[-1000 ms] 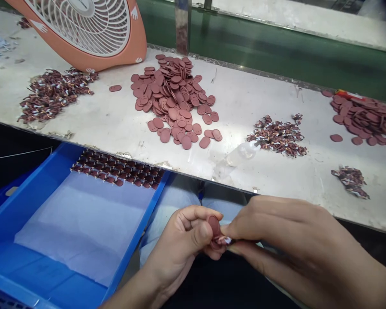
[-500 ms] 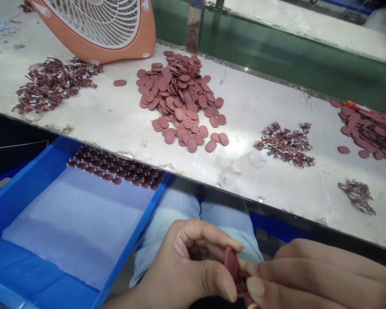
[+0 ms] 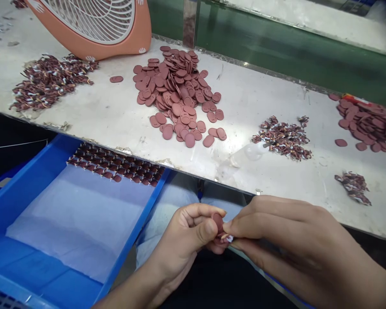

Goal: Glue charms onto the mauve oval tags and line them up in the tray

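Note:
Between the fingertips of my left hand (image 3: 186, 236) is a reddish-brown oval disc (image 3: 217, 220), held upright above my lap. My right hand (image 3: 283, 231) pinches a small brown, white and yellow figure piece (image 3: 225, 238) against the disc's lower edge. Both hands meet there, just in front of the table edge. A large pile of matching discs (image 3: 180, 90) lies on the white table (image 3: 238, 90). Small figure pieces lie in a heap (image 3: 284, 137) to its right and a bigger heap (image 3: 51, 81) to its left.
A blue tray (image 3: 22, 180) at the lower left holds a white sheet (image 3: 73, 214) and rows of joined pieces (image 3: 116, 165). An orange fan (image 3: 96, 25) stands at the back left. More discs (image 3: 369, 124) and a small heap (image 3: 354, 186) are on the right.
Both hands have moved up and slightly left, closer to the table edge. The figure piece now shows white and yellow parts below the disc. The whole view has shifted a little.

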{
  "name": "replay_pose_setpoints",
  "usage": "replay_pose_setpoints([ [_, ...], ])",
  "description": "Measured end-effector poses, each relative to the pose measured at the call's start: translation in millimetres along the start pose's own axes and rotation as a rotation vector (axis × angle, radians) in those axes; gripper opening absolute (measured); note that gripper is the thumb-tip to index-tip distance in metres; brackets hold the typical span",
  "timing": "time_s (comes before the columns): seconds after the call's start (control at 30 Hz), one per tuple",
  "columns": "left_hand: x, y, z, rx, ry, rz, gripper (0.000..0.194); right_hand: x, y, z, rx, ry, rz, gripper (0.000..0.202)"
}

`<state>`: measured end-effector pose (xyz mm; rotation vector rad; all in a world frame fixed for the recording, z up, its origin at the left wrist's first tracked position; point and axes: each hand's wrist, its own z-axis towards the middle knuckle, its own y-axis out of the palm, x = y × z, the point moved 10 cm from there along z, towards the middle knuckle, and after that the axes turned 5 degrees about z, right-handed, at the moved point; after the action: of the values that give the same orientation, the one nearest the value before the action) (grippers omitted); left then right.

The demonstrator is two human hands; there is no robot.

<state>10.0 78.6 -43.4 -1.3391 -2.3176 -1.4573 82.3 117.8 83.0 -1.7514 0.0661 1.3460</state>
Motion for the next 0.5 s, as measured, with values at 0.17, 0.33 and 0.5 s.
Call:
replay_pose_setpoints([
  [0.17, -1.9, -0.2, 0.2, 0.02, -0.022, -0.008, 0.037, 5.0, 3.0, 0.6, -0.028, 0.048, 0.094, 0.012],
  [0.33, -1.9, 0.2, 1.3, 0.017, -0.016, -0.008, 0.038, 5.0, 1.5, 2.4, -0.027, 0.043, 0.089, 0.01],
  [0.5, -4.2, -2.6, 2.2, 0.001, -0.014, -0.006, 0.038, 1.4, 0.7, 5.9, -0.033, 0.033, 0.075, 0.012],
])
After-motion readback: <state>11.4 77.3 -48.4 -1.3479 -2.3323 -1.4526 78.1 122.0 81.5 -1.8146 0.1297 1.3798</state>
